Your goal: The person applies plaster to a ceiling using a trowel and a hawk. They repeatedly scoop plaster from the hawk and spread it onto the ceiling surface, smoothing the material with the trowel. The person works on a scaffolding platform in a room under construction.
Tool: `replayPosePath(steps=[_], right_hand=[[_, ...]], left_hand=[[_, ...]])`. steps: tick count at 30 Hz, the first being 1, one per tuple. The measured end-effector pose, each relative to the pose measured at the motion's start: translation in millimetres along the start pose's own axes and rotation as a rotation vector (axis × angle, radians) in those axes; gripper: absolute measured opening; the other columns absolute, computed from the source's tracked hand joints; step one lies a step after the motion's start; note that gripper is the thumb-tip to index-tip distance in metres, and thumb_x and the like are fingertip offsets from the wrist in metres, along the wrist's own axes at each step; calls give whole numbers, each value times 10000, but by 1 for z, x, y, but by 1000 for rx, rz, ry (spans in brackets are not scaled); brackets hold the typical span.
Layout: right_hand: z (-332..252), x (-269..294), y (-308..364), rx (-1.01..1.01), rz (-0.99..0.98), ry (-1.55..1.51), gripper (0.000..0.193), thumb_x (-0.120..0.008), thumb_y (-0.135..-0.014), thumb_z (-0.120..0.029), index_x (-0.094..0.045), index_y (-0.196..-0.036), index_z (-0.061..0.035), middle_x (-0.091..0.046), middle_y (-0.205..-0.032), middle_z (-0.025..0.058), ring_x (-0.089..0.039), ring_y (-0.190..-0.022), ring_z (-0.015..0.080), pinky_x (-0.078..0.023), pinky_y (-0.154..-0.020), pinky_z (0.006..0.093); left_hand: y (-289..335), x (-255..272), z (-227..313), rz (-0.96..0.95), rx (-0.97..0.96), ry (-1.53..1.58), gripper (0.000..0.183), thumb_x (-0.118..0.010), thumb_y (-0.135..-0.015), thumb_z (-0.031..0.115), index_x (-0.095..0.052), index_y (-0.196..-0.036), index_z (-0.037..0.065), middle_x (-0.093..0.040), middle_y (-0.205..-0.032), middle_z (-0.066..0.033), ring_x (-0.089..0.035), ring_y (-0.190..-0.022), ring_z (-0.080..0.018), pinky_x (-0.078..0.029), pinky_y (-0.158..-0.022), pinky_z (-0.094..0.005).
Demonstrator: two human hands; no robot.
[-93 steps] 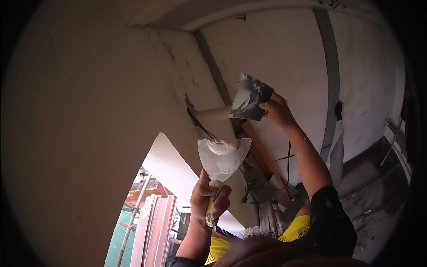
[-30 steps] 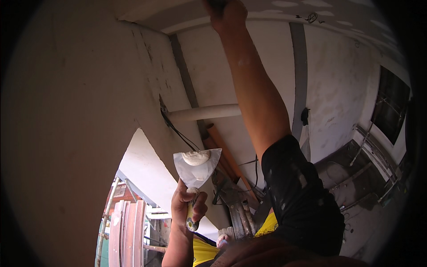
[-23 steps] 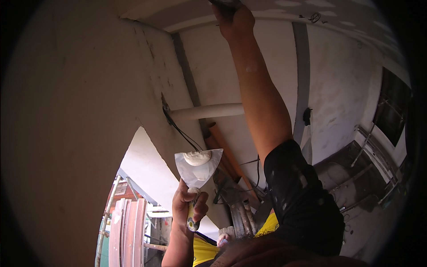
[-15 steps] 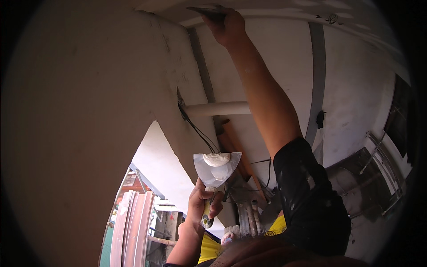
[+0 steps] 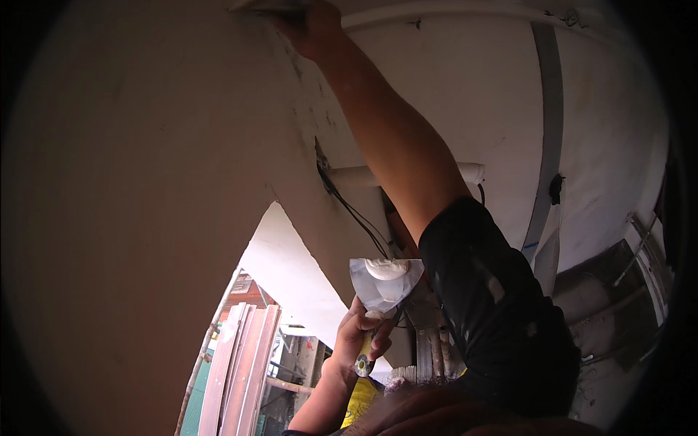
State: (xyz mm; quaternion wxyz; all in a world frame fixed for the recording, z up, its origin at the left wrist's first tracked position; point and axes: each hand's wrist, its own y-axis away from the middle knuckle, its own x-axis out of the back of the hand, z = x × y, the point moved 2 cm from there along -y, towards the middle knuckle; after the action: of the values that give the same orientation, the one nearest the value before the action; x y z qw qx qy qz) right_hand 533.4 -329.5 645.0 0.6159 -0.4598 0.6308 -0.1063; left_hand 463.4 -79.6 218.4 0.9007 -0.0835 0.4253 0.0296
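Observation:
My left hand [image 5: 352, 336] is closed round the yellowish handle of a wide putty knife [image 5: 379, 296], held upright low in the middle of the view. A lump of white putty [image 5: 387, 269] sits near its blade's top edge. Stretched up to the top of the view, my right hand [image 5: 320, 30] grips a flat-bladed scraper [image 5: 270, 6] in shadow. Its blade lies at or very close to the pale wall surface [image 5: 182, 65]; exact contact is hard to make out. Dark marks and cracks run down the wall corner below that hand.
Black cables [image 5: 355, 215] hang from a hole in the wall beside a pale pipe [image 5: 472, 173]. A grey strip [image 5: 549, 116] runs down the far wall. Through a slanted opening at lower left stand reddish-white boards [image 5: 240, 370]. Metal frames [image 5: 646, 254] lean at right.
My right hand has swept left with the scraper along the top of the wall. The view has shifted, so the putty knife in my left hand appears farther right.

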Motion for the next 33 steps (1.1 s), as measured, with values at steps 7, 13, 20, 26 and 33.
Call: replayPosePath(steps=[7,13,20,26,33], right_hand=[[-53,9,-8,86,-53,-89,370,-310,-1071,-110,-433,-1269,178,-582,-1214,286,-658,-1049,367,-616,-970,449],[-113,15,8,219,-66,-92,375,-333,-1080,-142,-540,-1111,168,-657,-1024,264,-699,-979,360,-649,-897,407],[-187,21,26,351,-107,-11,395,-327,-1078,-136,-536,-1103,199,-652,-1078,309,-702,-983,408,-666,-854,358],[-223,30,93,475,-110,58,325,-363,-1048,-77,-534,-1162,176,-662,-1111,279,-688,-1036,377,-629,-919,385],[-166,106,274,199,-122,525,486,-548,-1062,-283,-384,-1498,-142,-556,-1423,117,-565,-1324,307,-437,-1127,595]], left_hand=[[0,7,-1,-13,25,34,672,-435,-903,-1,-295,-1540,160,-594,-1120,-220,-449,-465,-149,-435,-348,-237],[2,15,0,-17,64,49,658,-446,-910,8,-301,-1534,157,-593,-1059,-217,-450,-468,-155,-437,-351,-238],[-3,30,-1,-133,142,68,645,-437,-919,23,-309,-1532,180,-594,-1003,-206,-441,-461,-156,-424,-351,-246],[-12,16,-1,-66,85,101,660,-436,-884,-12,-344,-1509,179,-553,-1254,-192,-465,-514,-157,-430,-366,-237],[-4,-4,5,-199,22,178,701,-462,-828,18,-341,-1506,145,-605,-955,-217,-458,-453,-167,-410,-320,-241]])
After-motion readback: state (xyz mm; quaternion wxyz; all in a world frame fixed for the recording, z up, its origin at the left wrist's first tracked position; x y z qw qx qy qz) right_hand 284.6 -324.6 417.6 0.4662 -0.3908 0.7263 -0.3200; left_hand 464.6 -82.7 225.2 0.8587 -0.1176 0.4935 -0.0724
